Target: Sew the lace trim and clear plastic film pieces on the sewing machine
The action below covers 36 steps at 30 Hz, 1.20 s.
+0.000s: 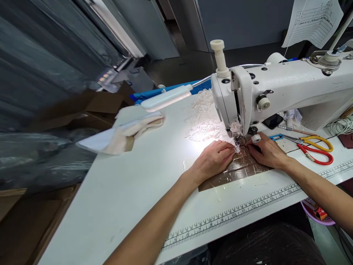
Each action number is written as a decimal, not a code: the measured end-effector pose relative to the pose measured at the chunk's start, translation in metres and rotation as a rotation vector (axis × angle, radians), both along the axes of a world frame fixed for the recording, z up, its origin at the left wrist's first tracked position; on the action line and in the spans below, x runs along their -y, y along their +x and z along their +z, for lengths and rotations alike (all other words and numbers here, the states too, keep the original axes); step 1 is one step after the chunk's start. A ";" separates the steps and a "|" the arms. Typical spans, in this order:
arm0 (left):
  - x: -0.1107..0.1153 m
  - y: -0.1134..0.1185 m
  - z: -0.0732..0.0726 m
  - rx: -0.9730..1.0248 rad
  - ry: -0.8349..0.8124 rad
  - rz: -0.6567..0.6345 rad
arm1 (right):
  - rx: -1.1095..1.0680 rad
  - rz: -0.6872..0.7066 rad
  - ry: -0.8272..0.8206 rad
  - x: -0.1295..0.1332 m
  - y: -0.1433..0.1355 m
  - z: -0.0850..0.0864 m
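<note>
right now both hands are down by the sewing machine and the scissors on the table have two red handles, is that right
Not quite: the scissors have one red handle and one yellow handle, as the head view shows. The left hand and right hand are indeed down by the sewing machine.

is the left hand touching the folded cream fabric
Apart: the head view shows a wide stretch of white tabletop between the left hand and the folded cream fabric.

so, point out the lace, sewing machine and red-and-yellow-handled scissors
Lace [207, 123]: head view, spread-out part left of the needle.
Sewing machine [289, 86]: head view, side of its arm.
Scissors [298, 140]: head view, by the pivot.
</note>
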<state>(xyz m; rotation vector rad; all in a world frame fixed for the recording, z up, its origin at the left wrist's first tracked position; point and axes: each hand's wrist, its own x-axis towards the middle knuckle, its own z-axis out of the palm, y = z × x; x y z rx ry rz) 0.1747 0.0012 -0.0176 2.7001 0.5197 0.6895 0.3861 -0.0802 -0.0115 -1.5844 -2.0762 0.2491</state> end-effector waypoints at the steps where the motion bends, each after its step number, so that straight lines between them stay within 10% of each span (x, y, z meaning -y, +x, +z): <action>1: 0.000 0.000 0.000 -0.005 -0.009 -0.003 | -0.006 0.012 0.009 0.000 0.000 0.000; 21: 0.002 -0.003 0.004 -0.046 0.380 -0.095 | 0.330 0.167 0.004 0.007 -0.005 0.001; 36: 0.003 -0.007 0.006 -0.158 0.300 -0.051 | 0.491 0.060 0.037 0.012 -0.019 -0.002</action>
